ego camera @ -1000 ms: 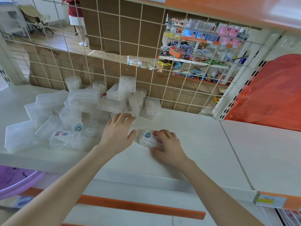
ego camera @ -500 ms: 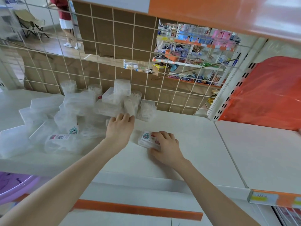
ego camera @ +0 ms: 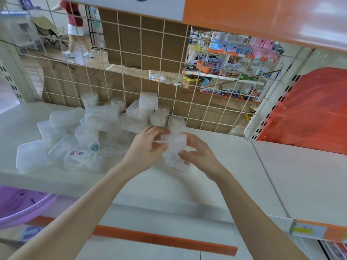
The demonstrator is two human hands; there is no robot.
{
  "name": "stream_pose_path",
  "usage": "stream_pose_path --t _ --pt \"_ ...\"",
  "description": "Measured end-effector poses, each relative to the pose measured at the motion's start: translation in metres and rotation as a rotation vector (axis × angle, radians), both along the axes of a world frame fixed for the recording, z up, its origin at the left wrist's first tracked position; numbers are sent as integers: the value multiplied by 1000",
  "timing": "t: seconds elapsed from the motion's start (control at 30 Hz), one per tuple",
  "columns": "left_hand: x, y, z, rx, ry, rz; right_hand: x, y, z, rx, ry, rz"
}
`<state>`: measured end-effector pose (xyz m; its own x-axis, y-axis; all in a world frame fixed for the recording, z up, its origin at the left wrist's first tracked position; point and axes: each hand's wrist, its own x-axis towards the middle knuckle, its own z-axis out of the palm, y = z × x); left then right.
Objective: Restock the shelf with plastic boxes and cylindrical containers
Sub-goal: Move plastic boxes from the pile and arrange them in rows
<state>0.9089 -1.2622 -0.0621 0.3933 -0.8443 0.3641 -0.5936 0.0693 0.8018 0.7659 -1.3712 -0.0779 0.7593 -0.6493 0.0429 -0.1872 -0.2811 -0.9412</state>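
Note:
A clear plastic box (ego camera: 175,145) is held just above the white shelf (ego camera: 216,166), tilted up on its end. My left hand (ego camera: 148,145) grips its left side and my right hand (ego camera: 197,152) grips its right side and lower edge. Left of my hands lies a loose heap of clear plastic boxes (ego camera: 62,139), one with a barcode label (ego camera: 80,153). Behind them several cylindrical containers (ego camera: 90,99) stand against the wire grid, along with stacked small boxes (ego camera: 148,103).
A white wire grid (ego camera: 169,72) closes the back of the shelf. An orange sheet (ego camera: 315,109) covers the back of the bay to the right. A purple basin (ego camera: 20,205) sits below left. A person walks in the aisle beyond the grid.
The box lay flat on the shelf under my right hand, with my left hand flat beside it. Both hands have now lifted it and turned it on end.

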Motion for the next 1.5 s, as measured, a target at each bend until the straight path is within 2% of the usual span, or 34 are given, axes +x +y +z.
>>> stream_pose_path --t 0.1,0.27,0.33,0.5,0.67,0.77,0.97,1.03,1.07,1.17,1.23,1.3,1.4,1.5 --pt "-3 5 2 -42 269 -98 -1 -1 5 349 -132 175" --pt "0 11 -4 -77 398 -125 0 -1 -1 553 -159 303" --pt "2 12 -9 -72 426 -105 1 2 -2 501 -166 252" --pt "5 15 -20 -7 480 -131 6 8 -2 23 -69 -71" --pt "7 15 -27 87 174 16 8 15 -2 -262 -25 -70" --pt "10 18 -30 75 124 43 8 16 0 -340 8 -61" --pt "15 23 -34 26 164 25 6 18 4 -368 64 35" --pt "17 24 -31 25 243 -16 4 18 3 -378 83 60" --pt "16 23 -29 2 339 -38 4 18 3 -373 81 50" --pt "10 19 -27 -86 615 49 11 24 0 -376 23 -133" --pt "3 16 -27 -21 786 85 20 29 -4 -383 -7 -287" --pt "-8 14 -28 64 976 7 27 34 -10 -418 12 -333" --pt "-13 10 -28 130 977 69 32 40 -16 -464 84 -234" --pt "-1 9 -27 165 890 173 25 42 -19 -338 58 -23"
